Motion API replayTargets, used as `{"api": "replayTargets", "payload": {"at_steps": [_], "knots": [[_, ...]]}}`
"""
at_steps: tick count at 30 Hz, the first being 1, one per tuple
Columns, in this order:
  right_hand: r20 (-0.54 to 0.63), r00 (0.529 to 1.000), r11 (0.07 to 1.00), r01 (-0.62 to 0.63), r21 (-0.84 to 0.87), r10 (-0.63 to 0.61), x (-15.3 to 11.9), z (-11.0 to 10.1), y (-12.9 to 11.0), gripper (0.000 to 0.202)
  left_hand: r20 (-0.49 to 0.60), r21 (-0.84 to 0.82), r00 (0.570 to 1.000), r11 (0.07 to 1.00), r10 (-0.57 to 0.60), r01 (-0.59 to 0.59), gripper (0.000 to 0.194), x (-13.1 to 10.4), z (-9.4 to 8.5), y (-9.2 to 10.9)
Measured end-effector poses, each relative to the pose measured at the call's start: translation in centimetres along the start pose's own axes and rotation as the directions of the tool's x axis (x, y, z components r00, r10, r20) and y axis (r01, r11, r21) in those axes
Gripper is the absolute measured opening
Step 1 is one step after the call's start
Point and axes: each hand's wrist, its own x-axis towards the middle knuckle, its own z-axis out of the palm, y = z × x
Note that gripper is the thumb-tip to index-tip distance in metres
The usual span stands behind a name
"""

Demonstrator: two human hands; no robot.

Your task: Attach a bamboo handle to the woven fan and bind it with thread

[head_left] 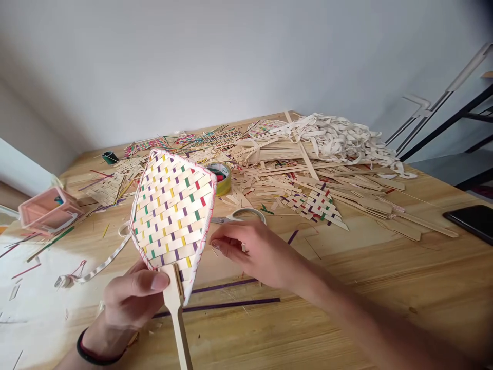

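My left hand (133,295) grips a woven fan (173,205) at its lower corner, thumb pressed on the flat wooden handle (177,316). Wood strips with purple, yellow, green and red ones make up the fan, and a white cloth edging sewn with red thread runs round it. A loose white tape (106,262) trails from its left side to the table. Close by the fan's right edge is my right hand (250,252), thumb and forefinger pinched together; whatever they hold is too small to make out. Scissors (248,211) lie just behind that hand, partly hidden.
Tape rolls (223,186) stand behind the fan. A heap of white cloth tape (339,136) and piles of wood strips (354,198) cover the back. At left are a pink basket (46,210) and a dark thread spool (110,157). A black phone (472,222) lies at right.
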Motion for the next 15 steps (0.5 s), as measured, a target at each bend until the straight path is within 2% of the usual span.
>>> {"api": "replayTargets", "payload": {"at_steps": [3, 6, 10, 15], "knots": [[0.009, 1.0, 1.0, 0.0, 0.01, 0.0, 0.0, 0.1, 0.1, 0.019, -0.027, 0.037, 1.0, 0.999, 0.01, -0.009, 0.028, 0.0, 0.3, -0.2], [0.0, 1.0, 0.999, -0.021, 0.039, 0.021, 0.0, 0.2, 0.1, 0.02, -0.145, 0.117, 0.988, 0.992, 0.053, -0.036, 0.034, 0.2, 0.5, -0.6], [0.032, 0.997, 0.99, -0.074, 0.119, 0.071, 0.0, 0.0, -0.3, 0.021, -0.29, 0.198, 0.951, 0.979, 0.103, -0.045, 0.036, 0.6, 0.4, -1.1], [0.079, 0.986, 0.982, -0.155, 0.107, 0.147, -0.1, -0.3, -0.7, 0.025, -0.424, 0.247, 0.896, 0.969, 0.131, -0.024, 0.029, 1.2, 0.6, -0.9]]}}
